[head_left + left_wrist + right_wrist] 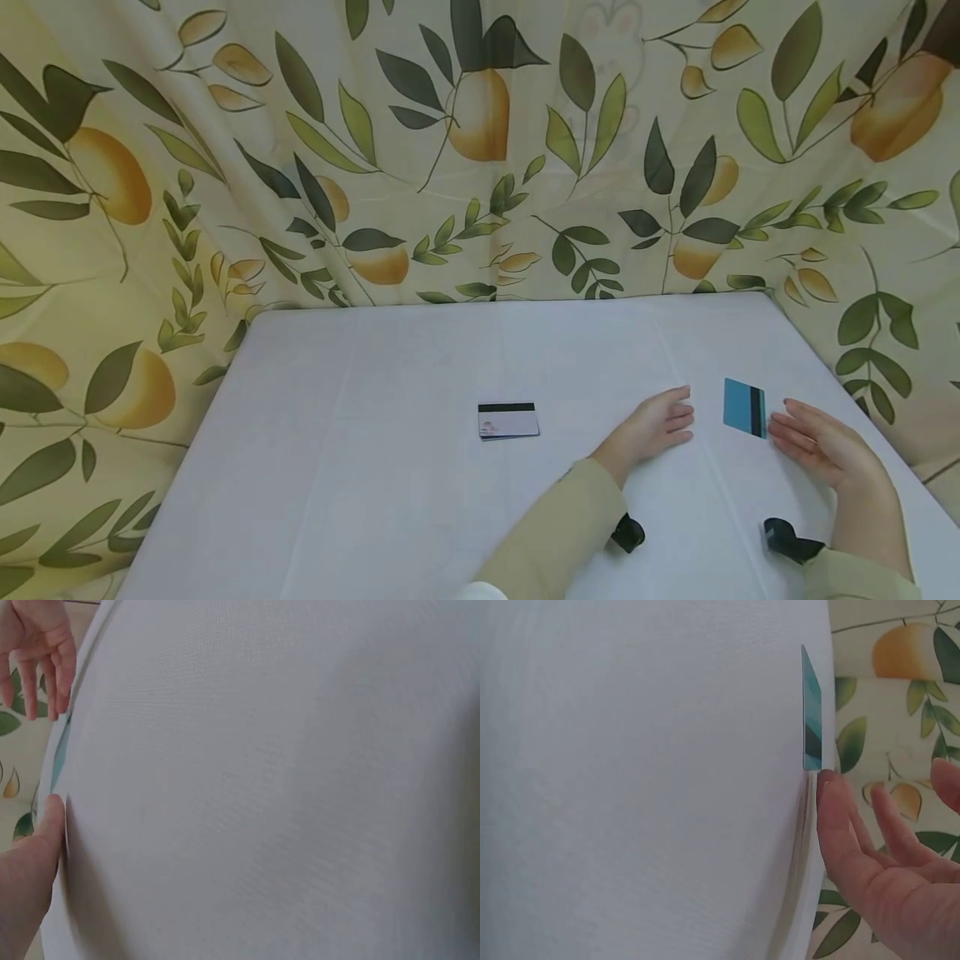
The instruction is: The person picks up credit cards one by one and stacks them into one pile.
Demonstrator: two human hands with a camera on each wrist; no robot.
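A blue card with a black stripe (738,406) lies on the right part of the white table. My left hand (654,427) is held to the left of it, fingers extended toward the card with a gap between. On the card's other side is my right hand (828,442), its relaxed fingertips right by the striped edge. The right wrist view shows the blue card (811,712) just beyond the right fingers (836,817). Neither hand holds anything. A pale card with a black stripe (508,423) lies near the table's middle, another edge showing beneath it.
The white-covered table (375,500) ends at a back edge against a curtain (420,208) printed with fruit and leaves. Its right edge runs close beside the right hand. Black wrist devices (628,532) sit by both sleeves.
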